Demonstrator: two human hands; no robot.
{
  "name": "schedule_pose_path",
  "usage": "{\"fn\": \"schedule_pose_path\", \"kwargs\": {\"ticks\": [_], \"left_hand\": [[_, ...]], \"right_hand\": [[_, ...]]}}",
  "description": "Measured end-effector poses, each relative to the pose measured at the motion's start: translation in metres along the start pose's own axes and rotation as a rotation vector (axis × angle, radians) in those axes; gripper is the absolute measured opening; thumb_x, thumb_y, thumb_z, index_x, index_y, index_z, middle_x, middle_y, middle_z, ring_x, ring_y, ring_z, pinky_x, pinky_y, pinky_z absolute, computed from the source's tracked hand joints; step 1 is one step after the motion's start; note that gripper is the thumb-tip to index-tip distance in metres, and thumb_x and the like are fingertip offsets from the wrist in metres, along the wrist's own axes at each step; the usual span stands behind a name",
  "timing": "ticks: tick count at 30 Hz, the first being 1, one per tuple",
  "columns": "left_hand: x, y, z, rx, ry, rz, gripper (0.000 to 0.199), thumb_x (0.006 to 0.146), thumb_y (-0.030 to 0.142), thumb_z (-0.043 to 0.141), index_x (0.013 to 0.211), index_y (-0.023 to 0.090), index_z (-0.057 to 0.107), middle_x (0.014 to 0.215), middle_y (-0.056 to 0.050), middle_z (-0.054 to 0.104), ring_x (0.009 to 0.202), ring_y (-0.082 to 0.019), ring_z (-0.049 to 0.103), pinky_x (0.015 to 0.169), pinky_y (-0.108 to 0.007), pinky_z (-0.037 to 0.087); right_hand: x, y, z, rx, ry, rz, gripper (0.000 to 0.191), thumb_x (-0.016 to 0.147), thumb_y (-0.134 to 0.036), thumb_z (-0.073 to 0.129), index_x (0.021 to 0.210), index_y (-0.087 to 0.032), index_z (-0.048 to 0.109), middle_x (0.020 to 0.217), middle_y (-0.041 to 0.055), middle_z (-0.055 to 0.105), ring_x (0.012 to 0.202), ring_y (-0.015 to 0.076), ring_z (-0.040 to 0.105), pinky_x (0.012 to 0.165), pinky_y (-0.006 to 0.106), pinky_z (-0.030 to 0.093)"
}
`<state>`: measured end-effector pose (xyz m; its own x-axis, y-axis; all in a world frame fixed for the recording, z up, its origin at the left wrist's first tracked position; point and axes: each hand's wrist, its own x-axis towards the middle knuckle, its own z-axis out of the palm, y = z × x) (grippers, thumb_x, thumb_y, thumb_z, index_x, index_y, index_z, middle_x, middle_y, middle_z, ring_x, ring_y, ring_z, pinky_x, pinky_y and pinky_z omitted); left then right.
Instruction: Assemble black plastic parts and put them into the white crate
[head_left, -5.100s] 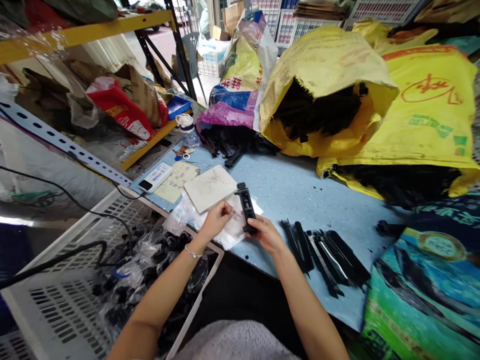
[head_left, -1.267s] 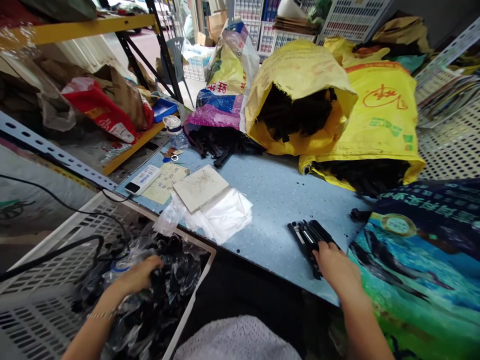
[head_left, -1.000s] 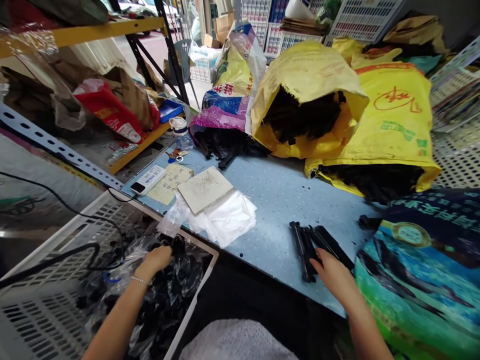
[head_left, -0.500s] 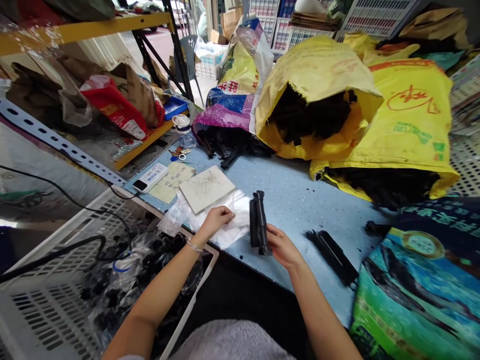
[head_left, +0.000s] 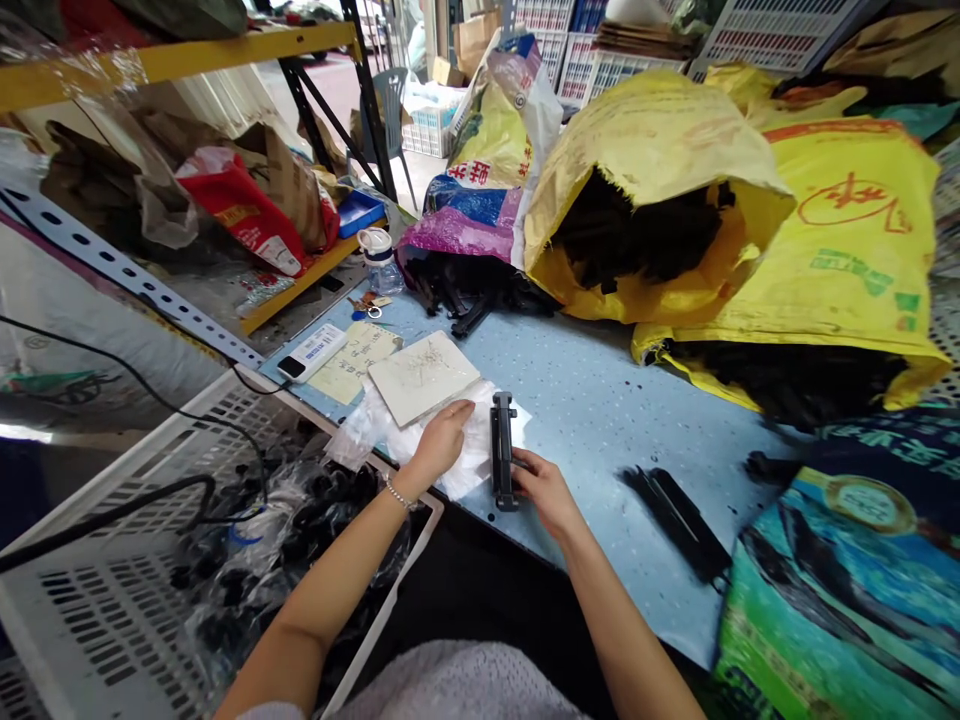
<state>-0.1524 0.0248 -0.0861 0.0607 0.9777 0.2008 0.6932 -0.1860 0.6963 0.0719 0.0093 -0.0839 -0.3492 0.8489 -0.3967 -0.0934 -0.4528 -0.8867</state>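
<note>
My right hand [head_left: 546, 492] grips a narrow black plastic part [head_left: 502, 452] from its right side, held upright over the near edge of the table. My left hand [head_left: 441, 440] is closed, its fingers pressed together above a pile of thin clear plastic bags [head_left: 480, 450]. What sits between those fingers, if anything, cannot be made out. A pale flat board [head_left: 424, 378] with scratch-like marks lies on the bags, just beyond the left hand. To the right, another long black plastic part [head_left: 682, 525] rests on the blue table [head_left: 592, 430].
Yellow sacks [head_left: 660, 130] full of black parts stand along the back. A blue-green sack [head_left: 847, 580] lies at right. On the left are a white crate [head_left: 112, 620] with bagged black parts, a white device [head_left: 313, 352], a note [head_left: 356, 362], keys [head_left: 371, 305] and a clear jar [head_left: 381, 260].
My left hand has moved slightly up and right over the bags. My right hand has turned the black part so a narrower side faces me. The view has shifted a little.
</note>
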Motion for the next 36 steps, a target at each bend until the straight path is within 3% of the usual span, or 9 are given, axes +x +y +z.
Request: {"fn": "schedule_pose_path", "kwargs": {"ticks": [4,8,12,18,22,25,28,31,36], "left_hand": [[-0.002,0.001,-0.005,-0.114,0.012,0.016,0.064,0.078,-0.003,0.042,0.138,0.017,0.050,0.144,-0.013,0.048,0.133,-0.024,0.047,0.111,-0.043,0.042],[-0.026,0.009,-0.022,-0.099,-0.002,0.193,0.070,0.083,-0.003,0.037,0.147,0.026,0.038,0.150,-0.009,0.042,0.139,-0.022,0.039,0.116,-0.044,0.036],[-0.055,0.019,-0.033,-0.085,-0.003,0.254,0.067,0.090,0.001,0.034,0.151,0.028,0.030,0.153,-0.009,0.037,0.141,-0.021,0.036,0.117,-0.043,0.034],[-0.085,0.040,-0.030,-0.082,0.011,0.322,0.067,0.091,0.001,0.034,0.152,0.028,0.027,0.152,-0.009,0.038,0.141,-0.022,0.037,0.116,-0.043,0.036],[-0.099,0.064,-0.013,-0.075,-0.218,0.377,0.075,0.086,-0.001,0.035,0.154,0.026,0.019,0.153,-0.010,0.037,0.140,-0.020,0.038,0.115,-0.037,0.039],[-0.104,0.082,-0.008,0.009,-0.339,0.316,0.074,0.085,0.007,0.047,0.153,0.022,0.023,0.152,-0.013,0.038,0.137,-0.025,0.043,0.110,-0.040,0.044],[-0.117,0.090,-0.031,0.071,-0.340,0.246,0.060,0.085,0.014,0.054,0.143,0.026,0.042,0.139,-0.011,0.054,0.125,-0.025,0.056,0.102,-0.039,0.050],[-0.148,0.068,-0.077,0.132,-0.466,0.060,0.051,0.082,0.011,0.053,0.128,0.034,0.056,0.124,-0.004,0.065,0.109,-0.020,0.065,0.092,-0.031,0.052],[-0.201,-0.045,-0.133,0.523,-0.633,-0.546,0.026,0.065,0.004,0.052,0.075,0.022,0.069,0.086,-0.006,0.073,0.087,-0.028,0.071,0.079,-0.036,0.050]], "right_hand": [[-0.015,-0.006,-0.007,-0.189,-0.208,-0.039,0.041,0.075,-0.032,0.073,0.115,-0.021,0.071,0.109,0.0055,0.072,0.100,0.0237,0.064,0.090,0.037,0.047],[-0.015,-0.005,-0.006,-0.168,-0.346,0.086,0.039,0.071,-0.031,0.077,0.107,-0.018,0.073,0.103,0.0060,0.073,0.090,0.0200,0.065,0.082,0.032,0.048],[-0.013,0.005,0.003,-0.009,-0.308,0.230,0.043,0.066,-0.037,0.082,0.101,-0.014,0.072,0.087,0.0048,0.072,0.068,0.0132,0.062,0.060,0.024,0.044],[-0.018,0.011,0.014,0.230,-0.170,0.171,0.058,0.064,-0.037,0.084,0.115,-0.020,0.063,0.076,-0.0009,0.066,0.057,0.0126,0.057,0.055,0.026,0.046],[-0.020,0.013,0.019,0.165,-0.035,0.062,0.064,0.068,-0.031,0.079,0.127,-0.028,0.053,0.085,-0.0019,0.068,0.065,0.0148,0.060,0.063,0.029,0.048],[-0.035,0.013,0.034,-0.088,0.047,-0.123,0.035,0.074,-0.025,0.070,0.109,-0.026,0.063,0.089,-0.0003,0.068,0.081,0.0186,0.061,0.077,0.032,0.049],[-0.063,0.008,0.043,-0.253,-0.121,-0.161,0.020,0.082,-0.027,0.063,0.100,-0.025,0.068,0.093,0.0019,0.068,0.087,0.0207,0.061,0.080,0.034,0.049],[-0.087,-0.010,0.013,-0.344,-0.267,-0.088,0.028,0.087,-0.035,0.059,0.112,-0.028,0.068,0.107,0.0056,0.069,0.089,0.0231,0.064,0.079,0.038,0.051],[-0.089,-0.044,-0.116,-1.126,0.638,-0.295,0.040,0.088,-0.030,0.052,0.124,-0.021,0.063,0.126,0.0190,0.060,0.113,0.0383,0.053,0.089,0.053,0.043]]}}
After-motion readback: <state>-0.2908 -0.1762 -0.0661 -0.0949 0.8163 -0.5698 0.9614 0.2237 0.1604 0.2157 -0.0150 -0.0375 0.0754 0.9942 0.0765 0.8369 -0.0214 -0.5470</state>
